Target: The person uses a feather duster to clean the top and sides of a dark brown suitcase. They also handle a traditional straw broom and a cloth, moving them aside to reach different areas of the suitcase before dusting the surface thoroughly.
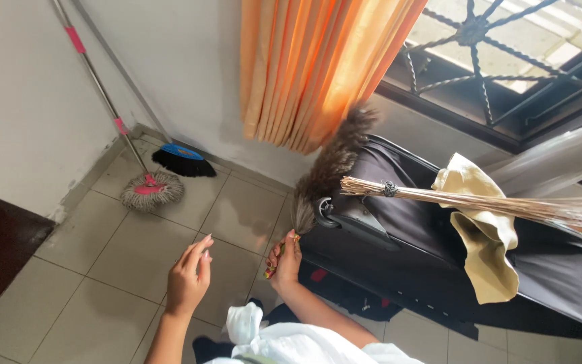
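Beside the black suitcase (pixel 439 249) on the tiled floor (pixel 122 263), the right hand (pixel 286 259) grips a feather duster (pixel 328 168) brushing the suitcase's top; the left hand (pixel 188 276) hovers open, under the orange curtain (pixel 318 67).

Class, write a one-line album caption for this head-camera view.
Right hand holds a feather duster against a black suitcase, left hand open and empty, mop and broom by the wall.
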